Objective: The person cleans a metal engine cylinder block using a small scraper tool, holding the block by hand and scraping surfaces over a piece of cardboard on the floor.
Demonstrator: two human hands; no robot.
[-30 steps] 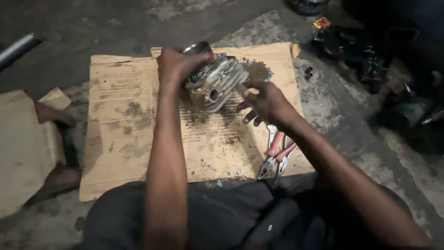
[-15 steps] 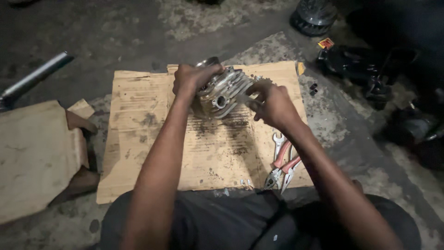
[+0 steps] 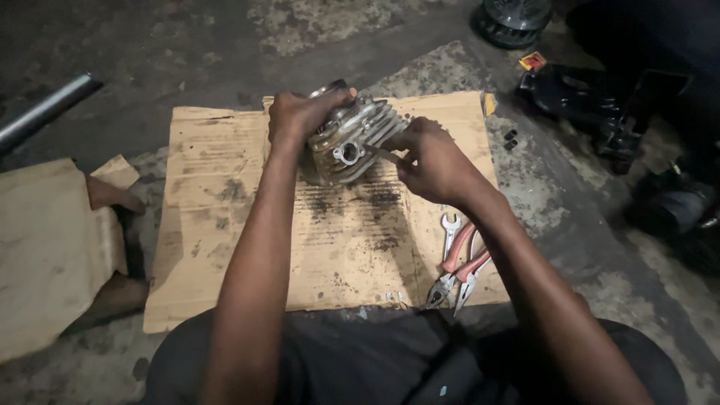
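Observation:
A finned metal engine cylinder (image 3: 351, 142) is held tilted above a stained cardboard sheet (image 3: 225, 225). My left hand (image 3: 304, 114) grips its top left side. My right hand (image 3: 431, 159) sits against the cylinder's right side and pinches a thin flat strip (image 3: 384, 155) whose tip points at a round port on the cylinder's face. Dark grime marks the cardboard just under the cylinder.
Red-handled pliers (image 3: 459, 271) and a small spanner (image 3: 449, 231) lie on the cardboard's right side. Black machine parts (image 3: 592, 105) sit at the upper right, a round part (image 3: 514, 19) at the top. A metal tube (image 3: 41, 112) and more cardboard (image 3: 45, 240) lie at left.
The view has shifted, so the cardboard sits lower and more to the right in frame. The cylinder stays in my left hand; my right hand has closed in on its face with the thin strip.

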